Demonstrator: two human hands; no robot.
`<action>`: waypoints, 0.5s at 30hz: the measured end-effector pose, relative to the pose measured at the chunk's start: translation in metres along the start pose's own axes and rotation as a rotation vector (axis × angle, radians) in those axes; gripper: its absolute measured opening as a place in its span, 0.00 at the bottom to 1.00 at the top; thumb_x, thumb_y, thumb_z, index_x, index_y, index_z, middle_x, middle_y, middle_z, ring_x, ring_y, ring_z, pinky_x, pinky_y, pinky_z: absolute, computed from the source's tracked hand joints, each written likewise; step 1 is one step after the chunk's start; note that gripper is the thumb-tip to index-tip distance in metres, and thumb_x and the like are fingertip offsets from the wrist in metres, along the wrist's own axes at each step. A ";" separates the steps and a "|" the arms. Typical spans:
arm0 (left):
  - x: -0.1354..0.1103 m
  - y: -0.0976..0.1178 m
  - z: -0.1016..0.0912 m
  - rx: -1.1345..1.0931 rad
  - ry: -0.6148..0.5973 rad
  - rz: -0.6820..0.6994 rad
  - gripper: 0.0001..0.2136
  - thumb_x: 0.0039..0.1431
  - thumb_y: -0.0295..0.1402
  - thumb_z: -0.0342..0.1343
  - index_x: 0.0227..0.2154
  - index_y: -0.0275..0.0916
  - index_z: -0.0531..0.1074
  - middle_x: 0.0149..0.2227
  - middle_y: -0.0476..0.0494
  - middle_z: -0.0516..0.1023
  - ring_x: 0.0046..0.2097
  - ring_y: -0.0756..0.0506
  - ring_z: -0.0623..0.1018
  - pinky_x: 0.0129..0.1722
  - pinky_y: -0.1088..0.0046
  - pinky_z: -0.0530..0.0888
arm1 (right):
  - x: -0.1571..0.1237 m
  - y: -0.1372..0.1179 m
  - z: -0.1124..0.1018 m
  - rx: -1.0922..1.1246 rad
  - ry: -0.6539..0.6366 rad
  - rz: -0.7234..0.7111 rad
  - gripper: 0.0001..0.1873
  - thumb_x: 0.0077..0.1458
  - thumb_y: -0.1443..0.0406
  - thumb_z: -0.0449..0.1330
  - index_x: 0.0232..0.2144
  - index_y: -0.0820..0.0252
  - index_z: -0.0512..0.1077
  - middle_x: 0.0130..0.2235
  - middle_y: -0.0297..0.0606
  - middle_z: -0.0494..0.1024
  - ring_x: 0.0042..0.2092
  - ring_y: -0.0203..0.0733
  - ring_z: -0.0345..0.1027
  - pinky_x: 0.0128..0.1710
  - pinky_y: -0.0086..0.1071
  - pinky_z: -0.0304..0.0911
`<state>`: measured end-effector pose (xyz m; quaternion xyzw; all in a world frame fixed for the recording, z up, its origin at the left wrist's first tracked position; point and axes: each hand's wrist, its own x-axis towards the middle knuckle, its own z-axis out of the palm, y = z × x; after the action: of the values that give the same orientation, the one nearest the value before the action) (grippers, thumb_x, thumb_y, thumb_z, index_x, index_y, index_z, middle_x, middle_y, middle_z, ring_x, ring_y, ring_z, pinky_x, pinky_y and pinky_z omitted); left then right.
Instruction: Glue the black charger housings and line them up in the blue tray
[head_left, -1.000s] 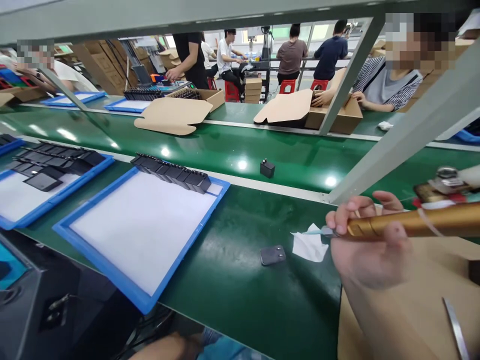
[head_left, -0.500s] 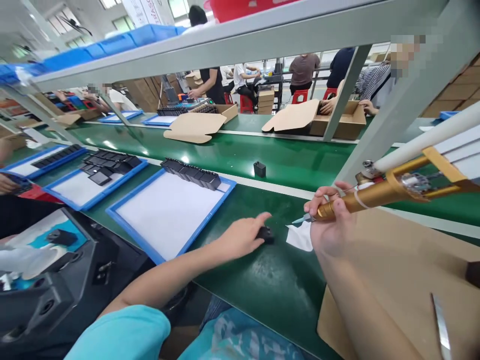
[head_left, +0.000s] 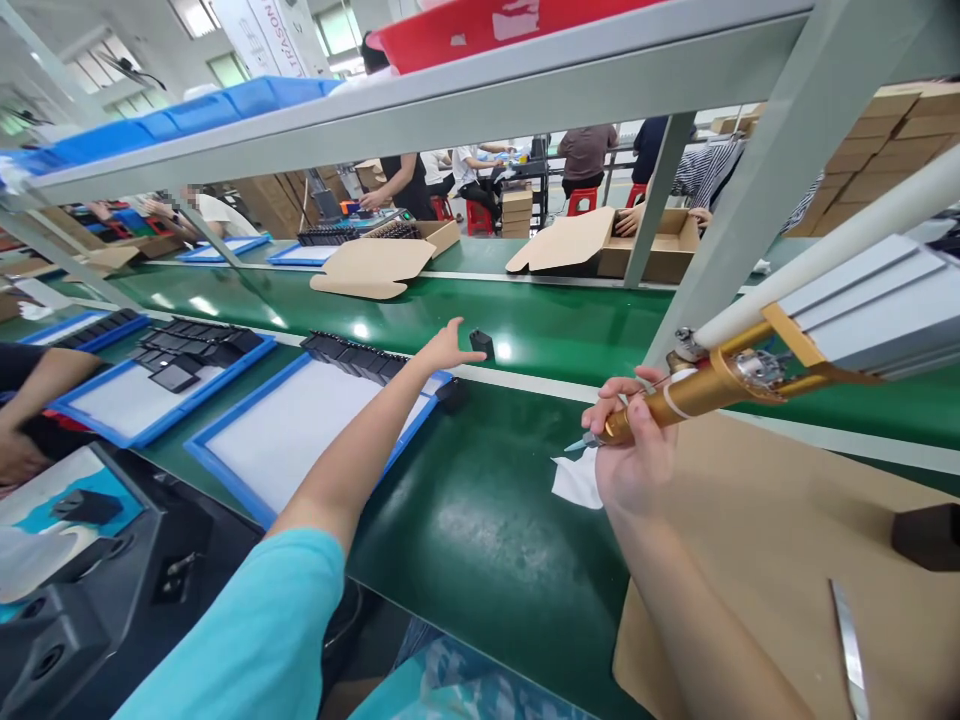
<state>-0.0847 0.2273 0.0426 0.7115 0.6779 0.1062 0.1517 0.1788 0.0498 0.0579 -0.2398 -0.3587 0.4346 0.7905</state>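
My left hand (head_left: 444, 350) reaches out over the blue-rimmed tray's far corner, thumb and forefinger spread. Just beyond them a small black box (head_left: 481, 346) stands on the green belt; whether the thumb touches it I cannot tell. Another black box (head_left: 452, 394) sits by the tray's right corner, under my left wrist. My right hand (head_left: 637, 455) is wrapped round a gold dispensing gun (head_left: 679, 408) with a tapered pale blue tip, pointing left. Below that tip lies a white tissue (head_left: 579, 481). A row of black boxes (head_left: 352, 357) lines the far side of the white-floored tray (head_left: 225, 475).
A cardboard sheet (head_left: 720, 560) covers the right side, bearing a metal blade (head_left: 847, 640) and a black block (head_left: 928, 536). Overhead runs a shelf beam (head_left: 450, 115); a slanted post (head_left: 757, 190) stands at right. A co-worker's arm (head_left: 45, 400) is at far left.
My left hand has left the black box on the near table, now by the tray corner, and stretched forward to the box on the belt. My right hand still holds the gun.
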 end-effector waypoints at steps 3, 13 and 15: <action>0.036 0.020 0.007 0.022 0.024 -0.068 0.47 0.52 0.44 0.65 0.66 0.30 0.45 0.63 0.20 0.60 0.62 0.31 0.66 0.55 0.61 0.66 | 0.000 0.001 -0.001 -0.003 -0.001 -0.005 0.16 0.51 0.59 0.61 0.43 0.49 0.67 0.32 0.28 0.73 0.22 0.29 0.63 0.26 0.30 0.65; -0.033 0.052 -0.013 0.011 -0.017 0.225 0.29 0.49 0.43 0.66 0.53 0.39 0.69 0.51 0.41 0.77 0.49 0.39 0.77 0.49 0.68 0.71 | -0.001 -0.001 0.003 0.014 -0.025 -0.005 0.14 0.52 0.60 0.61 0.43 0.51 0.68 0.33 0.28 0.73 0.23 0.28 0.63 0.26 0.29 0.64; -0.085 0.058 -0.009 -0.046 -0.142 0.415 0.28 0.50 0.45 0.65 0.53 0.41 0.70 0.47 0.44 0.79 0.45 0.41 0.78 0.44 0.69 0.73 | 0.000 0.000 0.003 0.007 -0.031 -0.019 0.14 0.52 0.60 0.61 0.42 0.51 0.68 0.32 0.28 0.73 0.22 0.27 0.63 0.25 0.28 0.63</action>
<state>-0.0386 0.1412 0.0769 0.8377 0.5020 0.1003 0.1903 0.1763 0.0498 0.0597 -0.2267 -0.3714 0.4320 0.7899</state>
